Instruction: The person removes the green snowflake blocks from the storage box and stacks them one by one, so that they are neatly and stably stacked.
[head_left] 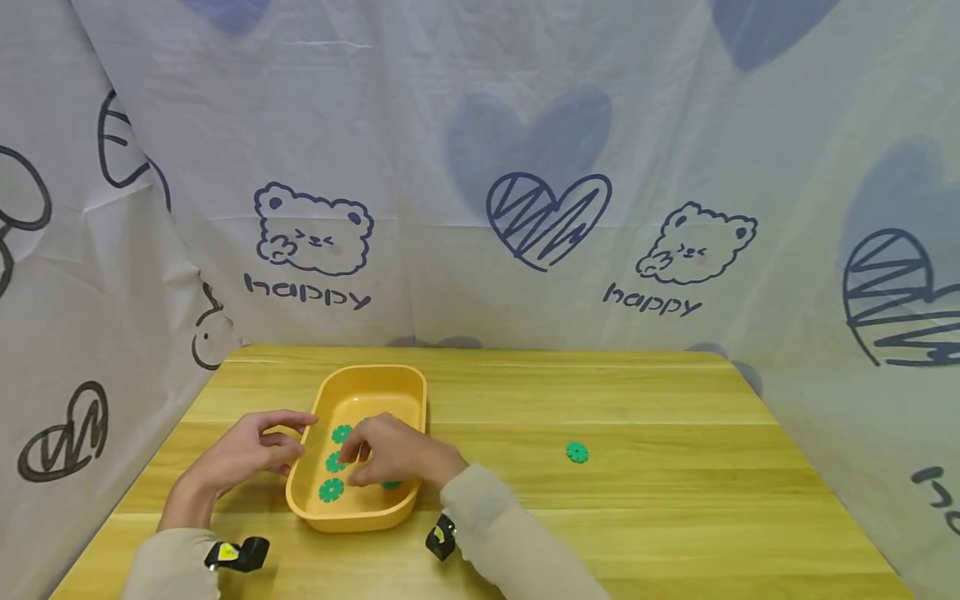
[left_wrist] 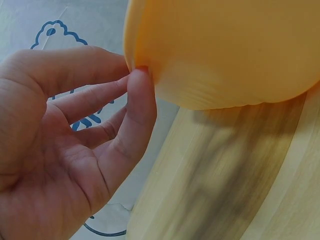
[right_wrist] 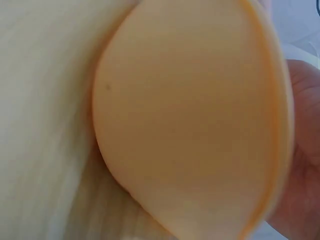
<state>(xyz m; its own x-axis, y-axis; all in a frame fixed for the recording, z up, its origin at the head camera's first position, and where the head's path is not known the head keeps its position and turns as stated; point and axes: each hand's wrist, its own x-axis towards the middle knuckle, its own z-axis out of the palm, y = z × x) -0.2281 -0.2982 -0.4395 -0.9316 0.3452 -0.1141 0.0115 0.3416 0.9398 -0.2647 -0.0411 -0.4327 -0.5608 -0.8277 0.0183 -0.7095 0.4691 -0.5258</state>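
Note:
A yellow tray (head_left: 356, 521) stands on the left half of the table, with several green snowflake discs (head_left: 331, 490) lying in it. My left hand (head_left: 243, 450) is at the tray's left side; in the left wrist view its fingertips (left_wrist: 142, 80) pinch the tray's rim (left_wrist: 131, 30). Over the inside of the tray my right hand (head_left: 397, 450) is bent downward, thumb and fingers apart, fingertips beside the middle disc of the left row. It partly hides other discs. In the right wrist view the tray's outer wall (right_wrist: 185, 115) covers most of that hand.
One more green snowflake disc (head_left: 577, 452) lies by itself on the wood-grain table (head_left: 675, 500), right of the tray. A white cloth (head_left: 420, 275) printed with bears and hearts hangs behind the table and along both sides.

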